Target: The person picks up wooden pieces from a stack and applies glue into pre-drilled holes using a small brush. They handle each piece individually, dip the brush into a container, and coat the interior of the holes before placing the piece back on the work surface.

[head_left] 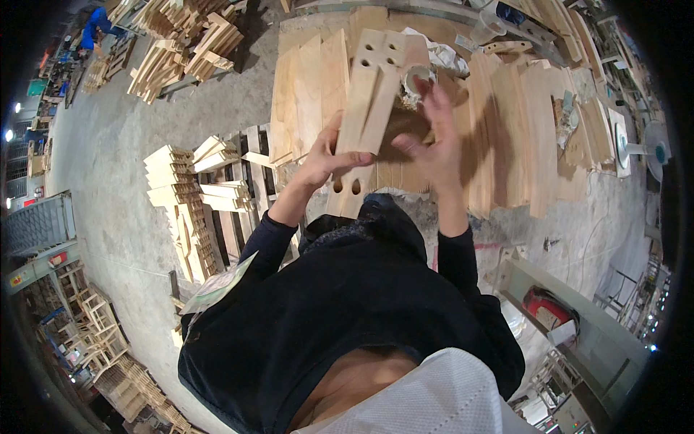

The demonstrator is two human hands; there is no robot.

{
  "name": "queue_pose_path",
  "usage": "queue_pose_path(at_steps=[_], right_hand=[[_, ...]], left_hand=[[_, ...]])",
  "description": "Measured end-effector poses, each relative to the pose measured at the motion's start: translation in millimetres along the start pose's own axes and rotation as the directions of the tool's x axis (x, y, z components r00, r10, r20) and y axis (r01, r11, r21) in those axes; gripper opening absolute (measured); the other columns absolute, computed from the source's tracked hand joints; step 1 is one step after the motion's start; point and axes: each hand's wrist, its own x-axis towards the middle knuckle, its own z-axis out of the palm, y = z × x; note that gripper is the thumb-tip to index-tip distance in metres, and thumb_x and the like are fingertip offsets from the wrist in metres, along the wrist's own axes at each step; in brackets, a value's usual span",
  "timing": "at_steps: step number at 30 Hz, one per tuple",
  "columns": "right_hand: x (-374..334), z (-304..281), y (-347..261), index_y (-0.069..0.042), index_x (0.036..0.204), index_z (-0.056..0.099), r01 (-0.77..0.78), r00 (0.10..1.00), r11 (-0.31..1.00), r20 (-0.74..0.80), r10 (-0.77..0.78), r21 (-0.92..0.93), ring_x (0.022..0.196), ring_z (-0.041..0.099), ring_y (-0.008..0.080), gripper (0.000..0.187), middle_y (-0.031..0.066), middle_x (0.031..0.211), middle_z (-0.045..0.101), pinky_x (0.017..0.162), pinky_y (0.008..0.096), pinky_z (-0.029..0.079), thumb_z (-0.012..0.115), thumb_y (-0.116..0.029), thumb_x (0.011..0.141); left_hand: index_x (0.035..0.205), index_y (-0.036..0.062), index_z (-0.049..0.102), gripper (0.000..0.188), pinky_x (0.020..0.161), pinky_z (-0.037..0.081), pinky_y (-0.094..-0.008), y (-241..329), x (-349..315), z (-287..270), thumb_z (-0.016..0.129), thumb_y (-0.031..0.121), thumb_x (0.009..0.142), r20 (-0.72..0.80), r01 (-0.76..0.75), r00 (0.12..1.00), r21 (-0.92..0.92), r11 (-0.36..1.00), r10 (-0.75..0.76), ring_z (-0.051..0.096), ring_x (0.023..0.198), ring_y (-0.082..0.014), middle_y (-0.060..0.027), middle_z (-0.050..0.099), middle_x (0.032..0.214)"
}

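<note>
A pale wooden board [363,98] with several round holes near its far end lies lengthwise in front of me. My left hand [318,163] grips its left side near the close end, thumb across the top. Just below that thumb, a wooden end with two dark holes [347,186] shows; I cannot tell whether it is the same board or another piece. To the right of the board, my right hand [442,148] is raised with its fingers apart, slightly blurred and holding nothing. Past its fingertips stands a small round pot [418,78] with a crusted, light rim.
Flat wooden boards [307,98] are stacked left of the work, and more planks [506,137] lie to the right. A crumpled white plastic bag [447,56] rests behind the pot. Wood piles [177,195] stand on a pallet at left. A white fan [654,152] is at far right.
</note>
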Motion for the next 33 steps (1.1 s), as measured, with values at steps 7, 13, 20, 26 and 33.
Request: queue_pose_path(at_steps=[7, 13, 20, 26, 33], right_hand=[[2, -71, 70, -0.001, 0.134, 0.043, -0.437, 0.887, 0.776, 0.075, 0.455, 0.455, 0.097, 0.064, 0.0221, 0.056, 0.0165, 0.112, 0.064, 0.087, 0.0315, 0.050, 0.040, -0.044, 0.099], [4, -63, 101, 0.004, 0.124, 0.052, -0.537, 0.832, 0.794, 0.028, 0.554, 0.285, 0.088, 0.067, 0.0176, 0.040, 0.0144, 0.106, 0.066, 0.081, 0.0304, 0.052, 0.046, -0.026, 0.098], [18, -52, 138, 0.006, 0.094, 0.067, -0.480, 0.860, 0.877, -0.204, 0.468, -0.009, 0.071, 0.067, 0.0144, 0.019, 0.0083, 0.079, 0.070, 0.066, 0.0238, 0.054, 0.067, -0.012, 0.087], [36, -56, 122, 0.003, 0.086, 0.070, -0.325, 0.945, 0.826, -0.187, 0.268, -0.461, 0.066, 0.065, 0.0084, 0.028, 0.0066, 0.070, 0.069, 0.059, 0.0245, 0.050, 0.071, -0.025, 0.085], [36, -61, 158, 0.002, 0.084, 0.070, -0.555, 0.829, 0.825, -0.148, 0.539, -0.107, 0.067, 0.067, 0.0138, 0.026, 0.0053, 0.069, 0.068, 0.059, 0.0266, 0.051, 0.075, -0.024, 0.082]], left_hand=[[0.118, -0.0053, 0.051, 0.057, 0.084, 0.052, -0.0397, 11, -2, -10, 0.071, 0.018, 0.070, 0.010, 0.017, 1.000, -0.193, 0.981, -0.015, 0.065, 0.092, -0.0279, -0.0172, 0.063, 0.104], [0.117, -0.0050, 0.052, 0.055, 0.078, 0.052, -0.0373, 18, 9, 0, 0.071, 0.021, 0.072, -0.022, -0.104, 0.995, -0.260, 0.960, 0.101, 0.064, 0.087, -0.0259, -0.0166, 0.062, 0.102], [0.119, -0.0038, 0.050, 0.058, 0.079, 0.053, -0.0370, 16, 16, 3, 0.074, 0.021, 0.072, -0.004, -0.097, 0.995, -0.199, 0.975, 0.098, 0.064, 0.089, -0.0249, -0.0158, 0.062, 0.101], [0.119, -0.0025, 0.050, 0.058, 0.081, 0.054, -0.0371, 15, 11, 3, 0.076, 0.019, 0.072, -0.067, -0.096, 0.994, -0.138, 0.986, 0.087, 0.064, 0.090, -0.0250, -0.0156, 0.063, 0.101], [0.117, -0.0038, 0.052, 0.057, 0.079, 0.053, -0.0369, 14, 11, 6, 0.075, 0.021, 0.071, -0.077, -0.117, 0.991, -0.155, 0.981, 0.106, 0.065, 0.088, -0.0245, -0.0154, 0.064, 0.099]])
